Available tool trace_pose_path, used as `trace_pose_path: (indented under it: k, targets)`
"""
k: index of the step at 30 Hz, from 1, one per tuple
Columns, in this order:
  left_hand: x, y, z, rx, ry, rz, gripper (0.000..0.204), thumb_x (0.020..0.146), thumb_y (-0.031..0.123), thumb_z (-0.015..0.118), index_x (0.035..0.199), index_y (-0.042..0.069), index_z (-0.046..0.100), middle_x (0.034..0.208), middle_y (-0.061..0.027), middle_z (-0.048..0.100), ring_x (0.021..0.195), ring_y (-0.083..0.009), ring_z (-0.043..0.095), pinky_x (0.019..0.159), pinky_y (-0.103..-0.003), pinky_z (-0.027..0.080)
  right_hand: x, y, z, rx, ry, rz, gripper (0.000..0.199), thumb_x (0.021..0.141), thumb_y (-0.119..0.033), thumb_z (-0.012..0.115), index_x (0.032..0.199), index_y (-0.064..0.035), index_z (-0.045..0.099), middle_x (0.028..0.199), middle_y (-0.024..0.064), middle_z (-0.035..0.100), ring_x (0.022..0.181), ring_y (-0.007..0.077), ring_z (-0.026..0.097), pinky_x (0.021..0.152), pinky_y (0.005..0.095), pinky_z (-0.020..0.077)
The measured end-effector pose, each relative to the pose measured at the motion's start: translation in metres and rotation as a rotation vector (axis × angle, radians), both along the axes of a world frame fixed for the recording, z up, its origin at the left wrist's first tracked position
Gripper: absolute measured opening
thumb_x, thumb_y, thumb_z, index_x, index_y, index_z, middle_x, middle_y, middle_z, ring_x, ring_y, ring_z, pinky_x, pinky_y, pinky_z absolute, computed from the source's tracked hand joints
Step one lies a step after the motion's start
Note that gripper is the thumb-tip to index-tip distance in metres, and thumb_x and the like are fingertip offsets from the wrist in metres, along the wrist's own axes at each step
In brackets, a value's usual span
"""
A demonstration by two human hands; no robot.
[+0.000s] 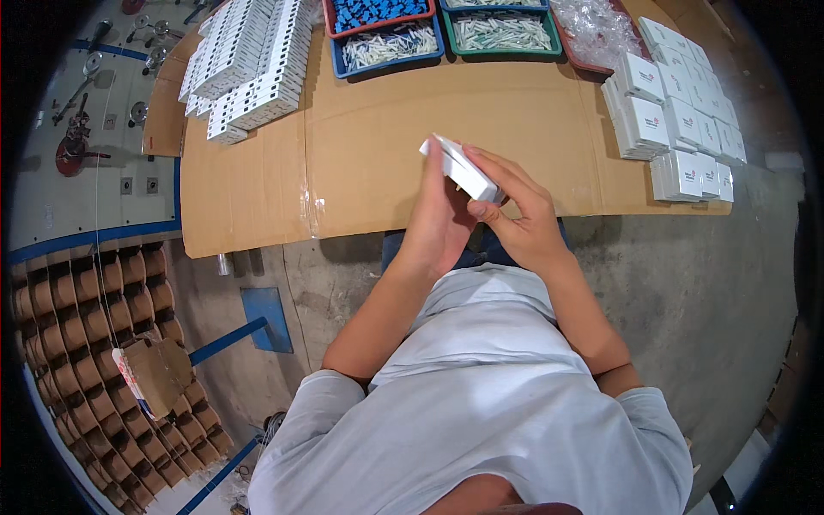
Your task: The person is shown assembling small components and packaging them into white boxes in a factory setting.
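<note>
A small white box point(463, 167) is held above the cardboard-covered table point(378, 154), tilted with one end up to the left. My left hand point(439, 219) backs it from the left and below, fingers wrapped behind it. My right hand point(515, 210) grips its right end, thumb and fingers pinching near the lower corner. Both hands touch the box at the same time.
Stacks of flat white box blanks point(249, 64) lie at the table's far left. Blue, red and green bins point(390, 43) of small parts stand at the back. Finished white boxes point(678, 129) pile up at the right. A crate of brown cardboard tubes point(112, 343) sits lower left.
</note>
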State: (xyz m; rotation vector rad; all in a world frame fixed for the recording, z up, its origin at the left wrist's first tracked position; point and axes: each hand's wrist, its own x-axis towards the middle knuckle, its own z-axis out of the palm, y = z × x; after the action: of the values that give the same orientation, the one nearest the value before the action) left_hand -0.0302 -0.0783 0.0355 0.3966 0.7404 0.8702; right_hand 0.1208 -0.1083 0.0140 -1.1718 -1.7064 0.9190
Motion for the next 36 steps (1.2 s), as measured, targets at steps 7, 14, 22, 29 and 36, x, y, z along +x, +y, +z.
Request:
trace_pose_path:
  k: [7,14,22,29,36]
  targets:
    - [0.010,-0.006,0.008,-0.049,0.082,0.029,0.069,0.102,0.068,0.038,0.140,0.010,0.045,0.122,-0.0072,0.055,0.114,-0.0182,0.055,0.095,-0.037,0.048,-0.001,0.005,-0.004,0.088,0.111,-0.055,0.059,0.089,-0.027,0.077,0.139,-0.0029,0.058,0.137,0.0175,0.057,0.125,0.0305,0.058,0.102,0.0382,0.0479]
    - [0.014,-0.016,-0.001,-0.012,0.163,0.050,0.061,0.105,0.059,0.039,0.141,0.012,0.044,0.129,-0.0058,0.057,0.120,-0.0185,0.057,0.102,-0.036,0.047,0.007,0.013,0.001,0.113,-0.002,0.049,0.061,0.094,-0.034,0.070,0.143,-0.0046,0.052,0.145,0.0191,0.049,0.129,0.0339,0.055,0.102,0.0400,0.0478]
    - [0.011,-0.020,0.012,-0.011,0.185,0.072,0.059,0.105,0.058,0.040,0.142,0.013,0.043,0.129,-0.0061,0.057,0.120,-0.0178,0.057,0.101,-0.036,0.048,-0.011,0.012,-0.009,0.224,0.017,-0.023,0.065,0.094,-0.041,0.067,0.146,-0.0061,0.050,0.143,0.0213,0.052,0.125,0.0393,0.056,0.102,0.0414,0.0481]
    - [0.009,-0.022,0.015,-0.009,0.247,0.088,0.061,0.104,0.058,0.042,0.143,0.011,0.043,0.127,-0.0053,0.057,0.119,-0.0175,0.058,0.100,-0.035,0.047,-0.014,0.012,-0.004,0.293,0.015,-0.044,0.065,0.094,-0.042,0.067,0.146,-0.0072,0.052,0.137,0.0216,0.056,0.120,0.0387,0.059,0.099,0.0401,0.0496]
    - [0.011,-0.022,0.007,0.031,0.249,0.083,0.056,0.107,0.056,0.036,0.129,0.008,0.052,0.108,-0.0044,0.063,0.096,-0.0124,0.062,0.083,-0.029,0.050,-0.009,0.012,-0.012,0.296,-0.003,-0.003,0.060,0.096,-0.040,0.064,0.145,-0.0060,0.054,0.135,0.0210,0.057,0.113,0.0381,0.062,0.095,0.0402,0.0516]
